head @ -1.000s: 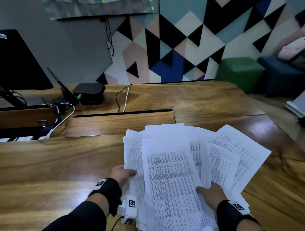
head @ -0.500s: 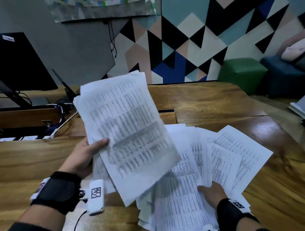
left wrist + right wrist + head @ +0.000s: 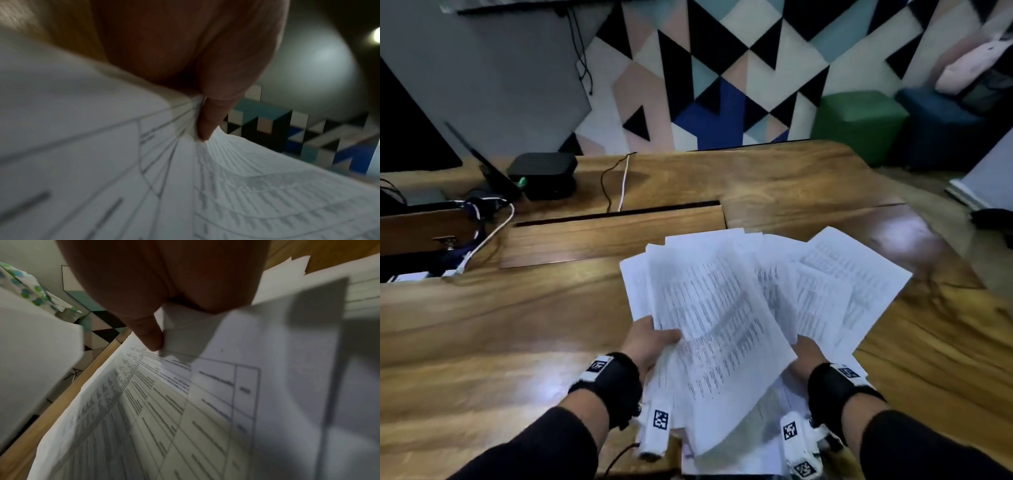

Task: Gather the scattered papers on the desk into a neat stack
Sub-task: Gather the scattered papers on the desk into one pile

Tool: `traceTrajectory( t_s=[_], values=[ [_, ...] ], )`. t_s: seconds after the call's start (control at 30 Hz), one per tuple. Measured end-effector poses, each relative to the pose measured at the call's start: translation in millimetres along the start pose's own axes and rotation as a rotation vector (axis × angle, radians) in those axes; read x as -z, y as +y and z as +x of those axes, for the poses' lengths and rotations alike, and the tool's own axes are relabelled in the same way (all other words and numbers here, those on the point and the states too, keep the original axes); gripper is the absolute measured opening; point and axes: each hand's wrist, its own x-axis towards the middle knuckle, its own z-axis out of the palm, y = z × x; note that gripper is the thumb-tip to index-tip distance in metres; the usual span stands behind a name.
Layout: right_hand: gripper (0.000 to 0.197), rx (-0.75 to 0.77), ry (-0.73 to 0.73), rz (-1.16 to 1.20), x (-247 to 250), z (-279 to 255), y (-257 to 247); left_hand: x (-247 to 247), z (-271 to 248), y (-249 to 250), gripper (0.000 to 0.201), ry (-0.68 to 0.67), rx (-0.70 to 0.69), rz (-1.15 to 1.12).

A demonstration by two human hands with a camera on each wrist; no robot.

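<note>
White printed papers [image 3: 842, 284] lie fanned out on the wooden desk [image 3: 517, 325], near its front right. My left hand [image 3: 654, 339] grips a bundle of sheets [image 3: 719, 335] at its left edge, thumb [image 3: 207, 126] on top, fingers hidden beneath. The bundle is tilted over the middle of the pile. My right hand [image 3: 806, 354] is at the pile's near edge, partly covered by the sheets. In the right wrist view its thumb [image 3: 150, 337] pinches a sheet [image 3: 226, 386] of the pile; its fingers are hidden under the paper.
A black box [image 3: 542, 174] and cables [image 3: 616, 181] sit at the desk's back left, beside a dark monitor [image 3: 410, 137]. A closed cable flap [image 3: 613, 236] lies just behind the papers. A green stool [image 3: 859, 120] and a blue one [image 3: 941, 126] stand beyond the desk.
My left hand lifted a bundle of sheets up and left, then brought it back down over the pile towards my right hand. The right hand has stayed at the pile's near edge.
</note>
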Motion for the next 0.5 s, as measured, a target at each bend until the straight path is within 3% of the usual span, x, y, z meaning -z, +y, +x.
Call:
traceTrajectory(
  t_s=[0.07,0.1,0.2,0.27,0.3,0.4,0.5],
  values=[
    [0.018,-0.019,-0.009,0.037,1.5,3.2,-9.6,-9.1,5.3,-5.1,0.015,0.07,-0.041,0.209],
    [0.03,-0.039,-0.024,0.066,1.0,4.5,-10.7,-12.3,5.6,-7.4,0.014,0.109,-0.065,0.307],
    [0.091,-0.079,-0.053,0.15,-3.7,5.3,-6.2,-15.3,1.2,-13.1,0.023,0.077,-0.116,0.413],
    [0.111,-0.046,-0.08,0.112,-7.1,7.4,0.4,-13.7,2.4,-17.7,0.037,-0.037,-0.113,0.497],
    [0.104,-0.041,-0.08,0.072,-8.4,12.4,5.0,-12.5,3.4,-20.5,0.044,-0.075,-0.108,0.535],
    [0.043,0.018,-0.053,0.027,-9.7,12.1,6.5,-4.2,5.6,-28.2,0.061,0.001,-0.185,0.557],
    [0.033,0.083,-0.123,0.165,-6.2,5.1,5.5,14.5,8.3,-31.5,0.099,0.148,-0.189,0.328]
  ],
)
